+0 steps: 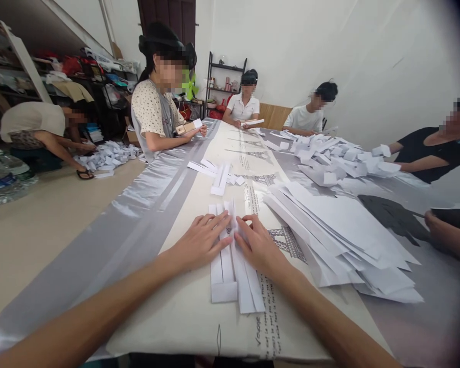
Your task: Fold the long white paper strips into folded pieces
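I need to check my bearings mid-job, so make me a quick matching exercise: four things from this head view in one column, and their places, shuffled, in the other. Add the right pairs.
Things
1. Left hand
2. Fanned flat sheets
3. Black shelf unit
4. Clear plastic bottles

Places
A. In front of the white wall at the back
B. On the floor, at the left edge of the picture
C. Over the folded white strips
D. On the table, to the right of the right hand

Right pairs: 1-C, 2-D, 3-A, 4-B
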Action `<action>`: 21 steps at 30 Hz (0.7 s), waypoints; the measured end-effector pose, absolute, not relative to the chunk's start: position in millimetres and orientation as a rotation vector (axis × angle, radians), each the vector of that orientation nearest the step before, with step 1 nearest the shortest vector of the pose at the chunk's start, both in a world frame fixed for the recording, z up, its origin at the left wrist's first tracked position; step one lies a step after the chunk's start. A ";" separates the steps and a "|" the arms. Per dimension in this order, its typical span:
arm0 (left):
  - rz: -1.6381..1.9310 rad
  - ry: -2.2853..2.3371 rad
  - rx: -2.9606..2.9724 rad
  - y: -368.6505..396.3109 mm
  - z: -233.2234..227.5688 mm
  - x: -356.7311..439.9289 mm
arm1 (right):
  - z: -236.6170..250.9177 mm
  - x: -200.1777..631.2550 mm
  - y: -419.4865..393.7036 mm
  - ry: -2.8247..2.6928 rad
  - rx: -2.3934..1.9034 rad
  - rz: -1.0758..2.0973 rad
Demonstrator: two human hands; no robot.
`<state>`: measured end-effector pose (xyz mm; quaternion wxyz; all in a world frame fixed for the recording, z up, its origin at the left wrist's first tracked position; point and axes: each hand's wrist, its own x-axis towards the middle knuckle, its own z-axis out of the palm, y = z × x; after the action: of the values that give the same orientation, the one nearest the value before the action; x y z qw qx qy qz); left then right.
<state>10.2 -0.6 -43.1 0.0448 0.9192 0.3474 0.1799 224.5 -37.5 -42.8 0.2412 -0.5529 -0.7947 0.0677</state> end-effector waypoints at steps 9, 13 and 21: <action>0.391 1.022 2.821 -2.1 -41.0 12.1 | -51.2 231.9 -28.8 -2.179 -1.466 0.172; 0.356 0.999 2.833 1.9 -45.0 11.2 | -45.9 237.8 -27.8 -2.178 -1.421 0.266; 0.474 1.029 2.844 2.9 -42.5 7.5 | -42.8 217.0 -41.0 -2.293 -1.341 0.082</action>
<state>7.5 2.9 -42.5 0.0401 0.9283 0.3359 0.1546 217.0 -41.0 -42.8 0.2395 -0.4900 -0.8376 0.0300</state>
